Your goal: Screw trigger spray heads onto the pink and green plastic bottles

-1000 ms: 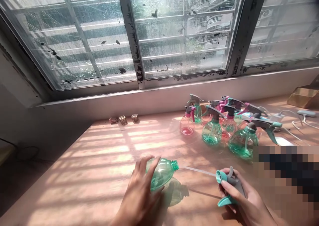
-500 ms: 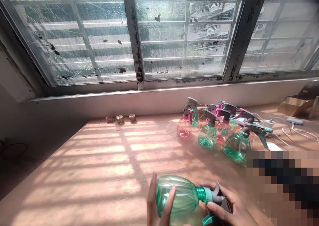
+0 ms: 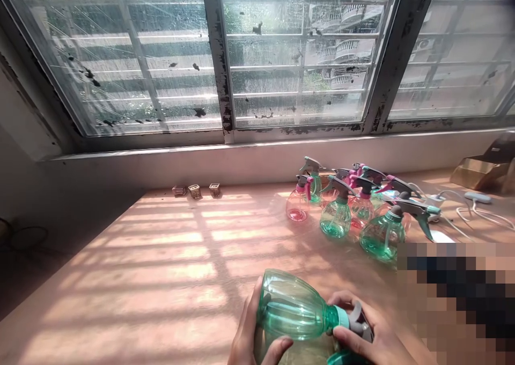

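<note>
A clear green spray bottle [image 3: 293,307] lies on its side in the air above the table's near edge, its base to the left and its neck to the right. Around its base end is my left hand [image 3: 246,330], fingers on the far side and thumb on the near side. My right hand [image 3: 376,333] grips the grey trigger head [image 3: 358,322] and the turquoise collar [image 3: 341,317], thumb and fingers on either side. A teal trigger part [image 3: 344,358] shows beneath that hand. The right palm side is partly hidden.
Several green and pink spray bottles [image 3: 336,220] stand at the back right of the wooden table [image 3: 161,279]. Beside them lie white cables [image 3: 475,209] and a cardboard box [image 3: 475,172]. Three small containers [image 3: 195,192] sit near the wall below the window. A pixelated patch covers the lower right.
The bottle's base has risen, tilting the bottle slightly down toward its neck. My left thumb has moved lower along its near side. My right hand stays at the trigger head, shifted slightly right.
</note>
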The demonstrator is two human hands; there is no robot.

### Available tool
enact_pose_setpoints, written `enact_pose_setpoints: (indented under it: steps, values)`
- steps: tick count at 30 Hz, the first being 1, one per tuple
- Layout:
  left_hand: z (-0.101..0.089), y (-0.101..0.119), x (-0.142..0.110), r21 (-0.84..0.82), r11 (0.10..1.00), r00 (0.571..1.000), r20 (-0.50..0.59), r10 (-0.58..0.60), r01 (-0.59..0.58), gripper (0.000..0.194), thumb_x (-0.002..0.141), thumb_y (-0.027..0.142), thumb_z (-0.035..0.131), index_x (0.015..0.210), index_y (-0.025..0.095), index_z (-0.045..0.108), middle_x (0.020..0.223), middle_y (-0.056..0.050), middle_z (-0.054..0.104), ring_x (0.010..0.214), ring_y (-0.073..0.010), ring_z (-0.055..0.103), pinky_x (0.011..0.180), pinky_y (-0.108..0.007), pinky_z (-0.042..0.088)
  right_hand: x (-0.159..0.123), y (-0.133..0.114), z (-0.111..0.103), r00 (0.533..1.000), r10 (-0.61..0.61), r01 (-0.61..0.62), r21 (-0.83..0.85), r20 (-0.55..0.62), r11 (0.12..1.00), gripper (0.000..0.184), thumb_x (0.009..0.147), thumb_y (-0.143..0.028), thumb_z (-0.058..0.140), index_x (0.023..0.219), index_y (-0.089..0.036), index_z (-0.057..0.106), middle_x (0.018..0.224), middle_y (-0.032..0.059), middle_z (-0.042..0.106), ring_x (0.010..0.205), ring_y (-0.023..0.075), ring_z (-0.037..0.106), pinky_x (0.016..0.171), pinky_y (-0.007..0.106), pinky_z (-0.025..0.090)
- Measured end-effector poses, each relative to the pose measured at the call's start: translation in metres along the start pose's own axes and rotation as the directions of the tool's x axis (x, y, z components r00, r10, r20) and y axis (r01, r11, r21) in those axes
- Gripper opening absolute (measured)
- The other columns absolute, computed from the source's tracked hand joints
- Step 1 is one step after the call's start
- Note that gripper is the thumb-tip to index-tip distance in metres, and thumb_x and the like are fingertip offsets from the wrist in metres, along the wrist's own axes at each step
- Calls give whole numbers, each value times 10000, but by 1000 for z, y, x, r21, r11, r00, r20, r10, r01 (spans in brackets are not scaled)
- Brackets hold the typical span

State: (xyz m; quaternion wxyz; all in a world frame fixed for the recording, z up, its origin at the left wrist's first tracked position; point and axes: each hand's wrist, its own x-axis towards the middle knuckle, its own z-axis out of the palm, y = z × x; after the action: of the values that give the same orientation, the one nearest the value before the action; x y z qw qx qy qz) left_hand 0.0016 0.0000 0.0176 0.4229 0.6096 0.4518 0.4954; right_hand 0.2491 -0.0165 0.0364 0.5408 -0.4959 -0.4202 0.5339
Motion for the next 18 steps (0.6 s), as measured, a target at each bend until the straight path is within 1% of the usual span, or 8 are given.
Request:
enact_pose_setpoints:
  steps: [3,5,7,9,11,15,17,18]
  values:
    - [3,-4,-2,-89,996,1000,7,-13,13,879,868,653,732,1610,381,350,1671,-63,446,1554,-337,393,1304,-462,271,1,4,-3,1000,6,-6,1,6,1000,557,621,-610,950,963,-213,761,853,21,721,718,215,642,713,363,528]
    - [1,-2,-3,-176,984,999,31,-19,25,958,847,645,759,1627,367,278,1657,-93,457,1501,-354,474,1271,-482,343,1,7,-4,998,0,-1,5,55,1000,520,653,-589,938,954,-211,748,847,23,721,724,214,635,672,336,501]
    - [-3,2,-2,-210,977,997,69,-30,44,947,852,643,753,1623,330,300,1638,-114,480,1489,-375,488,1250,-489,379,0,8,-3,993,-7,5,18,116,1000,473,680,-561,929,939,-214,737,802,9,712,720,201,624,656,306,477]
    - [-7,6,0,-156,986,993,105,-46,62,864,873,642,728,1593,290,403,1632,-118,492,1522,-397,434,1263,-501,353,-1,7,-2,991,-18,15,25,130,1000,444,691,-535,931,929,-218,731,772,-7,701,705,181,613,652,282,466]
    - [-10,8,2,-56,997,991,122,-50,57,818,874,631,732,1567,282,474,1635,-105,495,1555,-405,370,1287,-518,295,-2,4,-2,995,-9,5,37,100,999,454,692,-535,933,943,-221,721,764,-13,697,683,175,622,641,280,482]
    - [-7,4,0,75,997,997,72,-2,-3,787,919,611,690,1608,371,397,1692,-42,424,1613,-342,252,1320,-504,188,-2,2,-2,998,49,-53,112,33,992,539,670,-584,933,983,-222,686,730,-25,678,643,186,643,612,303,523]
    - [-4,0,-3,64,998,997,76,-4,-1,797,934,609,669,1627,402,336,1710,-38,390,1607,-336,273,1318,-505,186,-2,3,-3,999,49,-51,106,21,993,543,674,-593,928,983,-218,684,732,-24,676,644,183,637,620,306,520]
    - [-4,-2,-4,35,999,996,89,-13,10,856,915,622,687,1642,399,292,1711,-55,385,1591,-349,312,1313,-516,197,-2,3,-3,999,44,-46,92,20,995,540,675,-591,926,983,-217,688,758,-16,687,651,184,637,626,307,517]
